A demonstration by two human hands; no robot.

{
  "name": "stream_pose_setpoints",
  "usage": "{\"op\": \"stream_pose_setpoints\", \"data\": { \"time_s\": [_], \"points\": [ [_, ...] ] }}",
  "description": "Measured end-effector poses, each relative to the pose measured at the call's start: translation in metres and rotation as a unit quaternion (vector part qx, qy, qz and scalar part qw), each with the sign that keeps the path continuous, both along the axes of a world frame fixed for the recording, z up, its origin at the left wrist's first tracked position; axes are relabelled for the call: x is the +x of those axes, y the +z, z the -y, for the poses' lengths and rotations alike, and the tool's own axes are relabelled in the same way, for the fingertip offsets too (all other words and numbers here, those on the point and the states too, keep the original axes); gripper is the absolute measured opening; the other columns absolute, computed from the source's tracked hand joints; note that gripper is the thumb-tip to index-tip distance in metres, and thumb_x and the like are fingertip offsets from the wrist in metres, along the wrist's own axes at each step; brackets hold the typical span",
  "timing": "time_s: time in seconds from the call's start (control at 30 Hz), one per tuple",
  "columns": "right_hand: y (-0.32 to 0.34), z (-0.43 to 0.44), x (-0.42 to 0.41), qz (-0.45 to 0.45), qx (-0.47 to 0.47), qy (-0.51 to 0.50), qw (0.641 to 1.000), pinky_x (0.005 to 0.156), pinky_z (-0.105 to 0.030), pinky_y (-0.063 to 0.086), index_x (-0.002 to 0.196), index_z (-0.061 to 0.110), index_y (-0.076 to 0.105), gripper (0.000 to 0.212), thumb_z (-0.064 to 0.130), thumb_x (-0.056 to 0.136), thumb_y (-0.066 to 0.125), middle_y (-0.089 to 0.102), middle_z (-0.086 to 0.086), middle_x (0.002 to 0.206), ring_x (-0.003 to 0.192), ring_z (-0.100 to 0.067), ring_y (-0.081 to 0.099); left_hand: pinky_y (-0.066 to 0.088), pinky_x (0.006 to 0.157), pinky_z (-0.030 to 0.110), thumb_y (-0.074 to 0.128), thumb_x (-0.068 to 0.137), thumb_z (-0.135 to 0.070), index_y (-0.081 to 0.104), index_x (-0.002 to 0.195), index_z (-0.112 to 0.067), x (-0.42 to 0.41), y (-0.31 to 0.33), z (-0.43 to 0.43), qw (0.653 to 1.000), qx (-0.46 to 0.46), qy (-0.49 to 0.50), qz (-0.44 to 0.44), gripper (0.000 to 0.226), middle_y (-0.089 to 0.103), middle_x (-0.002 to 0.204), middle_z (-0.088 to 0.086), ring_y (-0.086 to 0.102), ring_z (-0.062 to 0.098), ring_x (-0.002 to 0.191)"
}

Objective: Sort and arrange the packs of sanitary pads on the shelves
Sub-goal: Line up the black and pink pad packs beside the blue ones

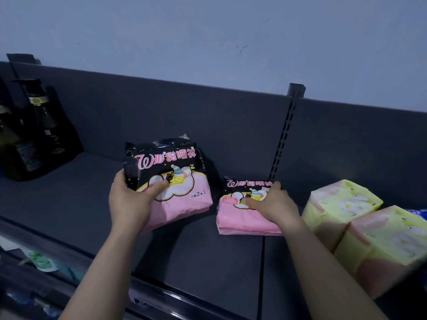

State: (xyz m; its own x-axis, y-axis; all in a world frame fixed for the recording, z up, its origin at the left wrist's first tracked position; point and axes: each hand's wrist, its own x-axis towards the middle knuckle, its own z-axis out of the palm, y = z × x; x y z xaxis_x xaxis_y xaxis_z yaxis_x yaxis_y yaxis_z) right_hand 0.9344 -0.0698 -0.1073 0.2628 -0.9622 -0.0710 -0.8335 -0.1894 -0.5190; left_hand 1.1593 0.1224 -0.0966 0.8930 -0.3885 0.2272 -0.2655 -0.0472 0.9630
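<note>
1. Dark grey shelf (203,269) with a matching back panel (184,112). A slotted upright (283,139) splits the panel right of centre. A pale wall (208,31) rises above.
2. The left hand (129,204) grips the large pack (175,179) by its left side, thumb across the printed front and fingers behind, out of sight. The pack is black on top and pink below, with a cloud cartoon and "2+1" on the label. It stands tilted, top leaning back toward the panel. I cannot tell whether its lower edge touches the shelf.
3. The right hand (275,204) holds the small pack (242,218), which has the same black-and-pink print. The thumb lies on the front and the fingers are curled over the upper right corner. The pack sits on the shelf just in front of the foot of the upright.
4. The two hands are apart, each clamped on its own pack. The packs sit side by side with a narrow gap between them, the large one to the left.
5. Two yellow packs (342,204) with pinkish panels stand on the shelf to the right, touching each other. The nearer one is beside the right forearm.
6. Dark bottles (25,135) are grouped at the far left end of the shelf, well apart from the packs.
7. A lower shelf (41,262) shows at bottom left; the items on it are blurred.
</note>
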Motion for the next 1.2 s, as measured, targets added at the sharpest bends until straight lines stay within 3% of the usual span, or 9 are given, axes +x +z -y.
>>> {"op": "stream_pose_setpoints", "data": {
  "time_s": [0.2,0.3,0.47,0.53,0.73,0.83,0.93,1.07,1.2],
  "points": [
    [0.010,-0.020,0.005,0.094,-0.059,-0.006,0.994,0.077,-0.034,0.040,0.146,0.022,0.017,0.114,0.042,0.060,0.088,0.034,-0.013,0.133,0.103,-0.032,0.053,0.040,0.073,0.012,0.088,0.067,-0.016,0.056,0.112,-0.029,0.014,0.015,-0.004,0.998,-0.041,-0.046,0.005,0.057,0.062,0.100,-0.022,0.058,-0.005,0.092],
    [0.017,-0.040,0.005,0.106,-0.104,-0.017,0.989,0.075,-0.030,0.038,0.149,0.032,0.012,0.116,0.042,0.061,0.087,0.030,-0.006,0.131,0.087,-0.023,0.050,0.040,0.072,0.009,0.087,0.067,-0.014,0.055,0.111,-0.028,0.018,0.020,-0.006,0.996,-0.054,-0.074,0.005,0.056,0.062,0.099,-0.022,0.056,-0.011,0.088],
    [0.031,-0.079,-0.007,0.149,-0.191,-0.045,0.969,0.077,-0.026,0.041,0.147,0.036,0.023,0.112,0.037,0.057,0.089,0.027,0.002,0.113,0.077,-0.006,0.048,0.038,0.066,-0.002,0.087,0.068,-0.013,0.055,0.114,-0.026,0.022,0.031,-0.008,0.990,-0.067,-0.122,0.016,0.057,0.062,0.099,-0.022,0.054,-0.023,0.080],
    [0.038,-0.097,-0.015,0.171,-0.217,-0.080,0.958,0.077,-0.026,0.042,0.146,0.038,0.025,0.110,0.034,0.056,0.089,0.027,0.003,0.114,0.080,-0.002,0.047,0.038,0.070,0.002,0.087,0.068,-0.015,0.055,0.118,-0.025,0.021,0.034,-0.008,0.986,-0.071,-0.149,0.019,0.061,0.062,0.103,-0.021,0.054,-0.020,0.085],
    [0.051,-0.154,-0.060,0.163,-0.311,-0.170,0.921,0.079,-0.025,0.041,0.145,0.035,0.030,0.112,0.031,0.052,0.092,0.027,0.002,0.119,0.101,-0.016,0.048,0.042,0.080,0.013,0.087,0.068,-0.019,0.055,0.124,-0.023,-0.008,0.038,0.001,0.964,-0.082,-0.250,0.020,0.065,0.065,0.112,-0.014,0.060,0.003,0.100],
    [0.056,-0.188,-0.094,0.141,-0.320,-0.241,0.905,0.087,-0.036,0.044,0.145,0.036,0.026,0.113,0.032,0.053,0.092,0.025,0.003,0.122,0.108,-0.024,0.049,0.043,0.078,0.011,0.087,0.069,-0.018,0.056,0.121,-0.026,-0.041,0.038,0.005,0.946,-0.089,-0.311,0.010,0.062,0.064,0.111,-0.016,0.061,-0.002,0.099],
    [0.059,-0.223,-0.132,0.122,-0.324,-0.304,0.888,0.089,-0.037,0.044,0.147,0.035,0.025,0.114,0.032,0.054,0.092,0.027,-0.003,0.129,0.104,-0.027,0.052,0.043,0.073,0.003,0.087,0.069,-0.015,0.055,0.119,-0.028,-0.084,0.038,0.003,0.919,-0.091,-0.383,-0.006,0.060,0.064,0.107,-0.020,0.058,-0.015,0.091],
    [0.059,-0.271,-0.183,0.111,-0.332,-0.373,0.860,0.089,-0.034,0.044,0.146,0.036,0.024,0.113,0.029,0.055,0.090,0.027,-0.003,0.128,0.093,-0.020,0.049,0.046,0.076,0.010,0.087,0.068,-0.011,0.058,0.116,-0.029,-0.150,0.039,-0.003,0.880,-0.093,-0.465,-0.023,0.059,0.067,0.104,-0.019,0.062,-0.011,0.090],
    [0.058,-0.320,-0.244,0.106,-0.334,-0.432,0.831,0.089,-0.032,0.042,0.146,0.039,0.023,0.112,0.028,0.056,0.090,0.027,-0.002,0.130,0.104,-0.025,0.053,0.048,0.075,0.014,0.086,0.067,-0.006,0.060,0.113,-0.024,-0.223,0.040,-0.012,0.840,-0.100,-0.533,-0.025,0.056,0.069,0.102,-0.013,0.064,-0.002,0.088]
  ]
}}
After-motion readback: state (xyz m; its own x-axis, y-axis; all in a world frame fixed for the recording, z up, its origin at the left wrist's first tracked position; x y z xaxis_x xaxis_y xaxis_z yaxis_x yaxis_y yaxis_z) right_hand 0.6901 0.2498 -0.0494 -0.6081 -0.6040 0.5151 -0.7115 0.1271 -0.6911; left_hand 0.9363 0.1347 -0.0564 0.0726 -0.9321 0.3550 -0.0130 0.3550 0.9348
